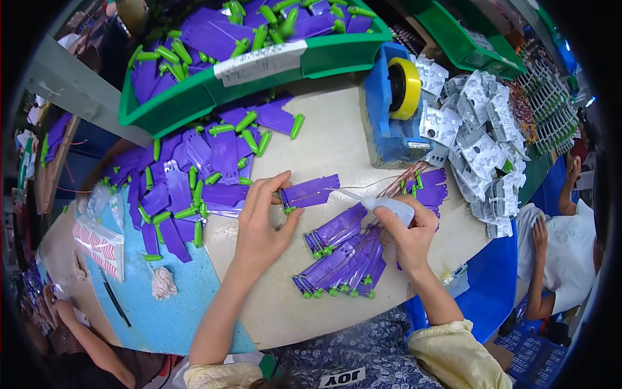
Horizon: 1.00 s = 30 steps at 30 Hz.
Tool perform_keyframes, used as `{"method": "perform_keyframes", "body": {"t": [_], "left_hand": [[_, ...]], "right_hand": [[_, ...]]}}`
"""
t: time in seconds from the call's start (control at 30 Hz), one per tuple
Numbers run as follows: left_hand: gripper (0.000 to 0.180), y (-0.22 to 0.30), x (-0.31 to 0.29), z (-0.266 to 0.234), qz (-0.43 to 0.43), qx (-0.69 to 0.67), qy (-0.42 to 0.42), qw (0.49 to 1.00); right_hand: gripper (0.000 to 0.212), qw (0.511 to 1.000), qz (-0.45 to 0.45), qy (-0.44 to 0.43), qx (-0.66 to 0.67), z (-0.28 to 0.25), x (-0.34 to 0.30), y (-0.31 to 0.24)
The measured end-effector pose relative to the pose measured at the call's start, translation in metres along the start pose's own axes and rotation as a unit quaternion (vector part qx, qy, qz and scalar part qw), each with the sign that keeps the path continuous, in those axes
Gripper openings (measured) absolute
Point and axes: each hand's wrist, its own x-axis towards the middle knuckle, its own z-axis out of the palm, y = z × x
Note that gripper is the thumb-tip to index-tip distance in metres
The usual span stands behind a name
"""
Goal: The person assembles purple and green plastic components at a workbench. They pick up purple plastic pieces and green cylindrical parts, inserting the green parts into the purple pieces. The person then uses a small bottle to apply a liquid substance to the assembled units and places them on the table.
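**Squeeze bottle (398,209) angled at a purple plastic piece (315,192) above the counter (269,321)**

The left hand (260,227) has its grip clamped on the flat purple plastic piece, thumb and fingers at the end that carries a green tip. The piece lies roughly level, just in front of the person, its free end toward the right. The right hand (413,238) is closed around the pale squeeze bottle, whose thin nozzle points left at that free end; whether it actually touches is too fine to tell from here.

Between the forearms, a fanned stack of purple pieces (342,262) lies on the counter, green ends toward the person. Beyond the right hand are a bundle of thin wires (403,181) and a blue tape dispenser (383,133) with a yellow roll (407,89). A heap of light grey moulded parts (479,149) sits to its right.

Further off, a green bin (194,102) is loaded with purple and green parts, and a loose pile of similar pieces (184,188) spreads at its foot. On a light blue mat (188,301) at the left rest a crumpled tissue (164,283) and a slim black stick (115,299).
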Motion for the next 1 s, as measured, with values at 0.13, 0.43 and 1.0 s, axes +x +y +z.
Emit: {"method": "perform_keyframes", "body": {"t": [0.13,0.43,1.0], "left_hand": [[0.064,0.001,0.002,0.000,-0.013,-0.012,0.000,1.000],[0.064,-0.001,0.002,-0.001,-0.031,-0.015,-0.005,0.999],[0.065,-0.002,0.003,-0.001,-0.022,-0.012,-0.007,1.000]], "right_hand": [[0.017,0.998,-0.033,-0.023,-0.058,0.013,0.012,0.004],[0.020,0.992,-0.020,-0.041,-0.115,0.025,0.020,-0.002],[0.015,0.986,-0.013,-0.062,-0.153,0.011,0.011,-0.024]]}}
